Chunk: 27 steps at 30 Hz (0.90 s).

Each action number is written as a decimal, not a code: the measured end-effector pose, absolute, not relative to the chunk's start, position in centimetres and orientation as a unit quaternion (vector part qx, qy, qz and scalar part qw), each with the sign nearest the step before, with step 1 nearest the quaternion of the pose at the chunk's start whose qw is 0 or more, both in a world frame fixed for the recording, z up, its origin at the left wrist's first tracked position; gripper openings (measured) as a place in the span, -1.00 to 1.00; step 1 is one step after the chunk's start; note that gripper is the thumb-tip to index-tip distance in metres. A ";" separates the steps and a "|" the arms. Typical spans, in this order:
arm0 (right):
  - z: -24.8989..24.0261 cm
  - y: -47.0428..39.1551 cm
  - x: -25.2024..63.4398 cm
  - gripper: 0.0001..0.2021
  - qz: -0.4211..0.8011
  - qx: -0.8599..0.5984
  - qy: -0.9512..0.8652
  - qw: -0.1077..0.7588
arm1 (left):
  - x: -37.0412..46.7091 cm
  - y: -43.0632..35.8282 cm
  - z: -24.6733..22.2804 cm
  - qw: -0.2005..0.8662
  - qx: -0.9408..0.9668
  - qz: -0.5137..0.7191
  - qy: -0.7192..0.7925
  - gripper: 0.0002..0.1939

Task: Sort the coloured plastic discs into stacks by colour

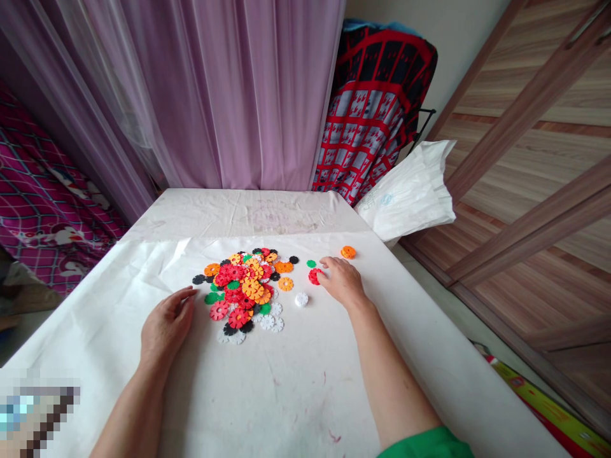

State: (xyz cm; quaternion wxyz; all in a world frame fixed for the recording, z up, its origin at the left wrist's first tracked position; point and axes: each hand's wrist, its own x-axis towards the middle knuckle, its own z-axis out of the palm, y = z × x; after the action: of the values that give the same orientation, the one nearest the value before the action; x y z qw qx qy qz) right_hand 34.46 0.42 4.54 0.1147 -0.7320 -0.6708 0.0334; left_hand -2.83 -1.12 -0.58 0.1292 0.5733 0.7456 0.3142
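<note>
A heap of flower-shaped plastic discs (243, 289) in red, orange, yellow, green, black and white lies on the white-covered table (267, 394). My left hand (167, 323) rests on the cloth left of the heap, fingers loosely stretched and holding nothing. To the right of the heap, my right hand (344, 283) has its thumb and forefinger at a red disc (314, 276); part of the disc is hidden by the fingers. Just beyond it lies a green disc (311, 263). Small stacks of white discs (301, 299) and orange discs (348, 252) stand near this hand.
Purple curtains (248, 95) hang behind the table. A white bag (410, 191) leans at its far right corner, in front of a red-and-black patterned cloth (372, 108). Wooden cabinet doors (534, 172) stand on the right. A yellow-green package (539, 401) lies low beside the table.
</note>
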 end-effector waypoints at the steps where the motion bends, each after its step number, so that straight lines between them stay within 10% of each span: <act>1: 4.6 0.5 34.2 -0.75 0.033 -0.726 -0.677 0.120 | -2.8 -1.1 -0.6 0.127 0.574 0.314 0.746 -0.68; 18: 5.3 2.0 25.8 -0.72 0.029 -0.622 -0.782 -0.036 | -2.7 -1.2 -0.5 0.137 0.571 0.317 0.744 -0.68; 27: 5.4 -0.4 35.2 -0.56 0.088 -0.722 -0.665 0.172 | -2.5 -1.1 -0.2 0.136 0.566 0.302 0.755 -0.68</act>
State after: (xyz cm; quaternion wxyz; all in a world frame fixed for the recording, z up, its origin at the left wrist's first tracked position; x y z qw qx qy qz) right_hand 35.23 -0.40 5.41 0.1717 -0.7215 -0.6649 0.0884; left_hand -2.52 -1.14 -0.21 0.1360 0.5662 0.7546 0.3024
